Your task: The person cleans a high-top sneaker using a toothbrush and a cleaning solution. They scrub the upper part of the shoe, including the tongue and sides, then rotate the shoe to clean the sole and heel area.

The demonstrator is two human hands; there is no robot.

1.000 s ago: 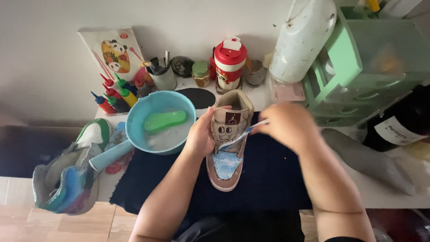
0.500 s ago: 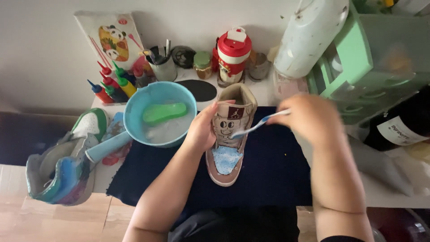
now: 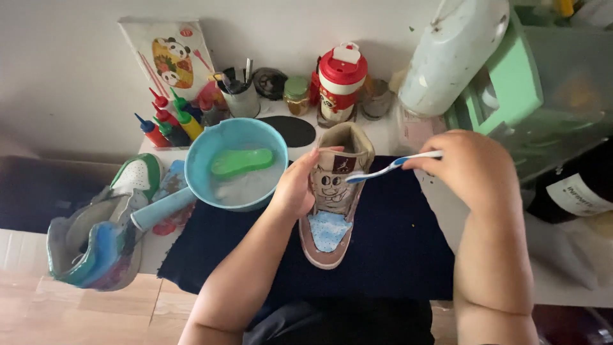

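Note:
A tan and brown high-top sneaker [image 3: 332, 217] with a blue toe patch lies on a dark navy cloth [image 3: 396, 255], toe towards me. My left hand [image 3: 295, 188] grips its left side near the tongue. My right hand [image 3: 469, 167] holds a white and blue toothbrush [image 3: 389, 167] by the handle, and the bristle end rests on the sneaker's tongue.
A blue bowl [image 3: 235, 137] of soapy water with a green brush [image 3: 241, 161] sits left of the shoe. Another sneaker [image 3: 96, 246] lies at far left. Squeeze bottles [image 3: 167, 121], a red-lidded tumbler [image 3: 340, 80], a white jug [image 3: 450, 54] and green drawers [image 3: 543, 89] line the back.
My right hand has drawn back to the right with the toothbrush, so the bristles now sit on the tongue. The left hand keeps its hold on the sneaker.

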